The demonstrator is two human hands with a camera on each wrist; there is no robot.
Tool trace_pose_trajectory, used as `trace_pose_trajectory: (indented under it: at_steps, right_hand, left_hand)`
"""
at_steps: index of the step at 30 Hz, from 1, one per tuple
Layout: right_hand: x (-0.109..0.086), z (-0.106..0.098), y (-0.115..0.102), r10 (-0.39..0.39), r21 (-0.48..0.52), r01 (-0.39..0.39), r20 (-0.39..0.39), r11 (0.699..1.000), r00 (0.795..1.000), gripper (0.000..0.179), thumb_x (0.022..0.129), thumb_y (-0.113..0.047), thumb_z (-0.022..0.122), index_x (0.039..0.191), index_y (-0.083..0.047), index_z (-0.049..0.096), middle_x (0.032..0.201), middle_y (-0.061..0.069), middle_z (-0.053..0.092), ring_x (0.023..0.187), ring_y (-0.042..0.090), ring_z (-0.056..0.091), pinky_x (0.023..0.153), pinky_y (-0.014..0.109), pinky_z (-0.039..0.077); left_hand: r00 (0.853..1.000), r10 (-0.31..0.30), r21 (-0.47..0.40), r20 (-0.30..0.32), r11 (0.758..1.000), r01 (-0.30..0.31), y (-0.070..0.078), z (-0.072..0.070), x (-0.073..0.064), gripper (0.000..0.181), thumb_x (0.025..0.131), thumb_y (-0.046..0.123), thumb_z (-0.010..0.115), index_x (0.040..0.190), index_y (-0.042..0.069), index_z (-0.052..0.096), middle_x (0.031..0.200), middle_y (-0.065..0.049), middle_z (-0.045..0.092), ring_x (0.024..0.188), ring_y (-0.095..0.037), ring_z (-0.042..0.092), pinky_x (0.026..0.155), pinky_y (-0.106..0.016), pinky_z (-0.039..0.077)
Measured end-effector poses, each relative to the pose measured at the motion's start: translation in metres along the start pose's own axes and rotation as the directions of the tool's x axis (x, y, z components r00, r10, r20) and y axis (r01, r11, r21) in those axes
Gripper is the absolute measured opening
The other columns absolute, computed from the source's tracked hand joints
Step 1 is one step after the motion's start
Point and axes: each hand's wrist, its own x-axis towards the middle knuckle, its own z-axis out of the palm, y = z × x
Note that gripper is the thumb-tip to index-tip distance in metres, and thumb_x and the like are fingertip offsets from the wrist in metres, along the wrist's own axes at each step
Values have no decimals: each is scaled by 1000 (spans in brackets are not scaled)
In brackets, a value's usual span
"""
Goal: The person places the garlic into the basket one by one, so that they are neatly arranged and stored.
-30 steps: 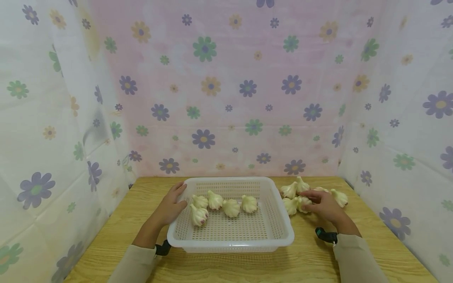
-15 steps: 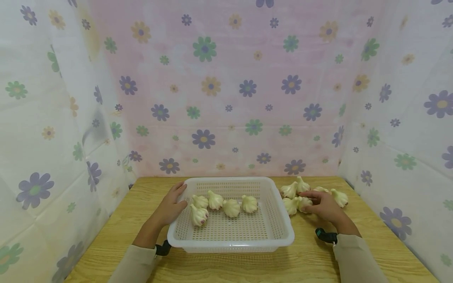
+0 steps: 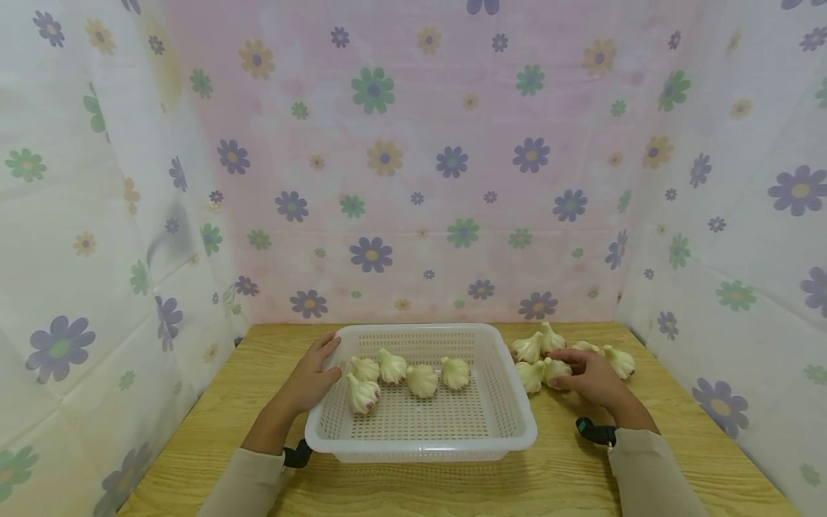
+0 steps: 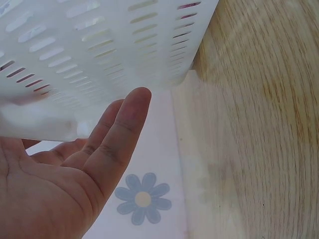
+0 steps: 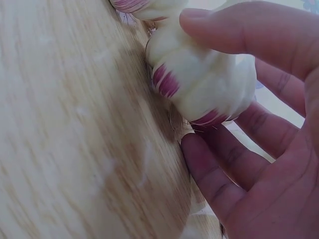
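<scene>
A white plastic basket [image 3: 420, 445] with slotted walls stands on the wooden table, several garlic bulbs [image 3: 422, 380] lying in it. My left hand [image 3: 313, 377] holds the basket's left rim, thumb over the inner side. In the left wrist view, the fingers [image 4: 132, 117] lie along the outer wall and the thumb is mostly hidden behind it. To the right of the basket, my right hand [image 3: 594, 377] grips a garlic bulb [image 5: 199, 79] with purple streaks at its root end. The thumb lies on one side of this bulb, the fingers round the other, and it is close to the table.
Several more garlic bulbs [image 3: 528, 347] lie to the right of the basket, around the right hand, with another bulb [image 3: 620, 361] beyond the hand. Flowered cloth [image 3: 420, 215] hangs at the back and along both sides of the table [image 3: 388, 495].
The right hand and the bulb in its fingers shift very slightly at most. The left hand, the basket and the bulbs in it stay in place.
</scene>
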Motion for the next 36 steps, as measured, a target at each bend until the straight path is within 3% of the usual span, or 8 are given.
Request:
trace_pose_trajectory:
  at_steps: [12,17,26,36]
  right_hand:
    - [2,-6,1,12,-23,-13,-23,1000,1000,66,90,-36,80,144,-4,59,157,30,42,119,43,64,86,40,58]
    - [1,-8,-2,9,-19,-10,-49,1000,999,69,91,-38,79,145,-2,57,151,27,51,118,42,65,83,35,59]
    - [-2,-12,-11,28,-27,-30,-72,999,997,77,92,-47,76,150,-2,52,149,26,54,124,44,61,90,45,59]
    - [-1,-17,-19,23,-27,-26,-110,999,994,79,93,-51,72,152,-2,50,151,25,52,123,42,61,87,40,59]
  left_hand:
    - [1000,0,-14,5,1000,0,1,-1,-1,69,97,10,50,161,-5,27,172,-20,14,151,-50,29,112,-63,40]
    - [1000,-5,-23,6,1000,5,1,-1,-1,69,97,10,50,161,-4,27,172,-19,14,151,-49,30,112,-63,41]
    - [1000,-10,-31,10,999,11,3,-1,-2,69,97,10,51,161,-5,27,172,-20,14,151,-50,30,111,-62,43]
    - [1000,-4,-19,-2,1000,4,4,-1,-2,69,96,11,50,161,-5,28,171,-20,15,151,-49,29,113,-64,40]
